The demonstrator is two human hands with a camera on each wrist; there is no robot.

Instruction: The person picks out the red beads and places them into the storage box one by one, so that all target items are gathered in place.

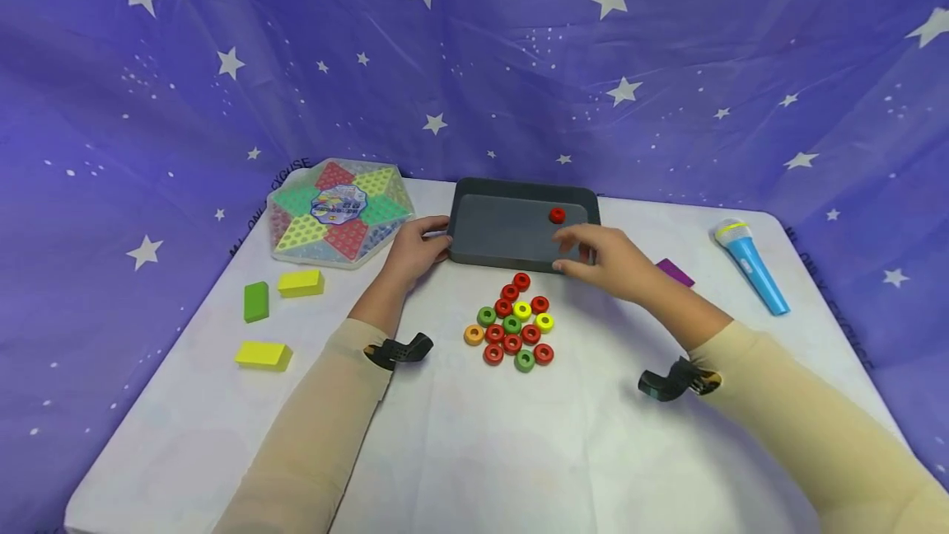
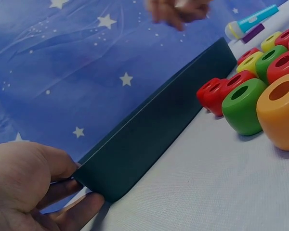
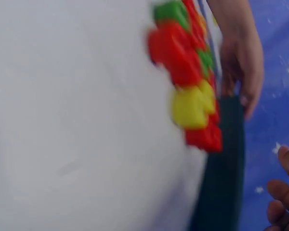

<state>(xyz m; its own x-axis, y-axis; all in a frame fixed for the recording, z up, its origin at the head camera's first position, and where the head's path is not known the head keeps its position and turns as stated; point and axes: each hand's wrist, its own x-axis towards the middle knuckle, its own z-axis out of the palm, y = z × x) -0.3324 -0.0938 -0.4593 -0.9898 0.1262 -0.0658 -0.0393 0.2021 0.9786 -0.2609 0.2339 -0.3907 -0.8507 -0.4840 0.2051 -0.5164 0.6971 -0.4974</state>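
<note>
- Holding the left end of the dark gray tray (image 1: pixel 489 227) is the left hand (image 1: pixel 418 251), its thumb and fingers against the wall at the corner.
- Over the tray's near right corner is the right hand (image 1: pixel 604 260); its fingers are bent, its thumb is apart from them, and it has nothing in it.
- One red bead (image 1: pixel 557 215) sits inside the tray, near the back on the right side, just past the right fingers.
- Fifteen loose beads (image 1: pixel 512 331) lie bunched on the white table (image 1: pixel 593 452), in front of the tray: nine red, three green, two yellow and one orange.
- Off to the left are a star game board (image 1: pixel 339 208), a green block (image 1: pixel 256 302) and two yellow blocks (image 1: pixel 301 283).
- A blue toy microphone (image 1: pixel 756 266) lies on the right.
</note>
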